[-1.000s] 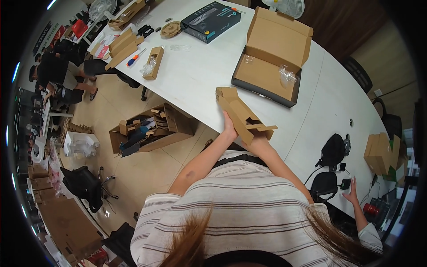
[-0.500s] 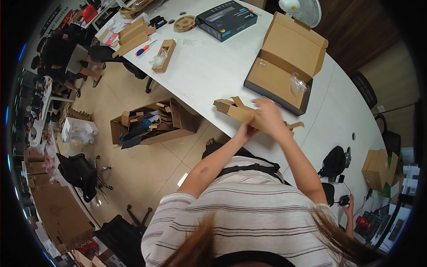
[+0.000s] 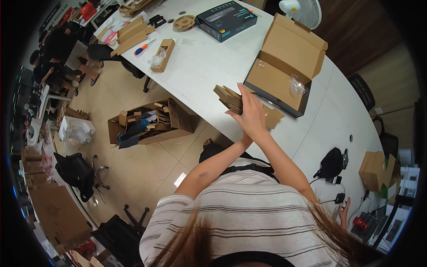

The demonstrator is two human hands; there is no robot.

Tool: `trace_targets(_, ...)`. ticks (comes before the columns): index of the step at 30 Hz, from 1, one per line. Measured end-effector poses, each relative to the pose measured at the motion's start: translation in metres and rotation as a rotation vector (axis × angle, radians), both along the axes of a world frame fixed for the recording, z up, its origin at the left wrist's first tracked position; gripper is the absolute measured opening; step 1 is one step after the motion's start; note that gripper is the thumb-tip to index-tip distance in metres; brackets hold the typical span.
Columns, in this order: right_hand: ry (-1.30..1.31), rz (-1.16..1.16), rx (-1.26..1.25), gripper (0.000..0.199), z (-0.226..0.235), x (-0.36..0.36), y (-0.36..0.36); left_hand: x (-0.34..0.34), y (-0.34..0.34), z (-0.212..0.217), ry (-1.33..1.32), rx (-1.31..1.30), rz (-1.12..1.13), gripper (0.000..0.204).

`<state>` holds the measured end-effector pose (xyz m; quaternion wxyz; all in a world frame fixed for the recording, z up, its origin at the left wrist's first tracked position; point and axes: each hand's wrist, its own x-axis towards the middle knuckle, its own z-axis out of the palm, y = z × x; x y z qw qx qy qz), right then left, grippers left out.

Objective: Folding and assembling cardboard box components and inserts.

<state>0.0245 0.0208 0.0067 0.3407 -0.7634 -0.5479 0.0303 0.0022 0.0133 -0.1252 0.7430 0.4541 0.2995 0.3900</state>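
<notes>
Head view: both hands meet over the near edge of the white tabletop [image 3: 209,66]. The right hand [image 3: 254,116] lies on top, fingers spread flat and pressing on a folded cardboard insert [image 3: 229,99], which juts out to the left of the fingers. The left hand [image 3: 246,133] is mostly hidden under the right one; its forearm rises to the same spot, but I cannot tell how far its fingers are closed. The insert sits just above the tabletop edge, near the open cardboard box [image 3: 284,66] with 1 raised lid.

The insert looks light, thin and stiff along its panels yet ready to bend at its creases; its dry surface should not slip. Gripping across the folded stack, thumb below and fingers above, seems the safest hold, since loose flaps could spring open.
</notes>
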Motion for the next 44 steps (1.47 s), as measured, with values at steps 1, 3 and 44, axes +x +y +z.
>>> trace_targets(1, -0.133, -0.026, 0.078, 0.079, 0.001, 0.005, -0.002, 0.005, 0.003, 0.004, 0.034, 0.048, 0.023, 0.067)
trace_targets(3, -0.011, -0.097, 0.052, 0.074, 0.017, 0.012, -0.011, 0.017, 0.003, 0.013, 0.099, 0.146, 0.06, 0.069)
trace_targets(44, 0.858, -0.704, 1.033, 0.039, 0.045, 0.117, -0.223, -0.023, 0.082, 0.001, -0.137, -0.441, -0.353, 0.057)
